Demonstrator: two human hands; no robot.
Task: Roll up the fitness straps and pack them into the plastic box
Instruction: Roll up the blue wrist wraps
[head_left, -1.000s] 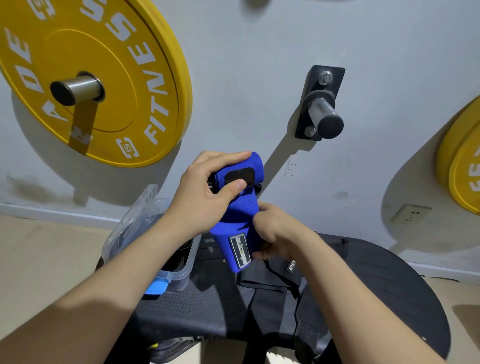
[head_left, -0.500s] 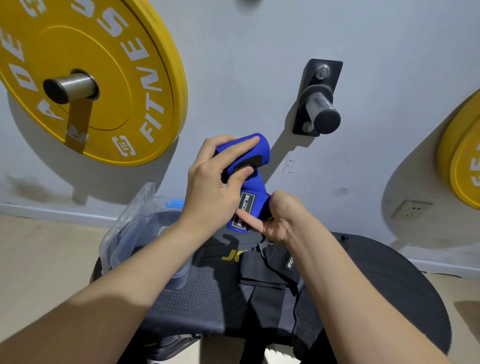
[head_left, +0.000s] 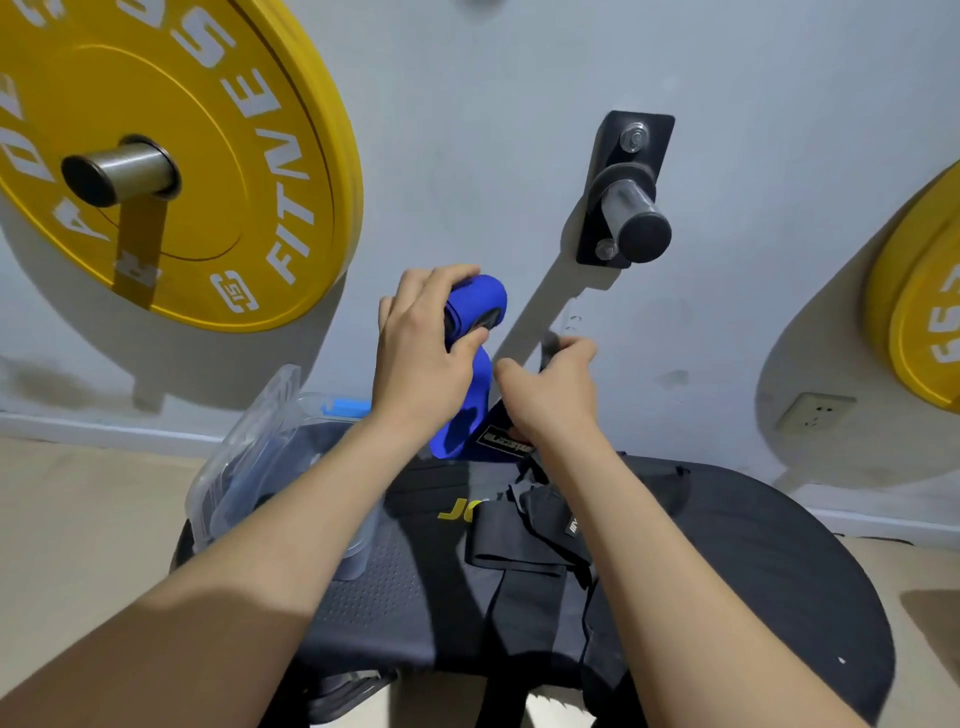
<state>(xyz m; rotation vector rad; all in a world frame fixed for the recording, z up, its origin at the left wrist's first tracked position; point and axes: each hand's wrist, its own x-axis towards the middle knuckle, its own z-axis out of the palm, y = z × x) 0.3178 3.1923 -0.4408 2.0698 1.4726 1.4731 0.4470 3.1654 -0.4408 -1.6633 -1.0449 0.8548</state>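
Hanging near-vertical, blue strap (head_left: 460, 421), roll uppermost.

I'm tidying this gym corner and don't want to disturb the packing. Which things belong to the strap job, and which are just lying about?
Job in hand:
blue strap, gripped by the left hand and right hand; black straps lying on the bench; plastic box.

Lying about:
yellow weight plates; wall peg; wall socket.

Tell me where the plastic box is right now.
Head view: the plastic box sits on the left end of the black bench, beside the left forearm, below the yellow weight plate.
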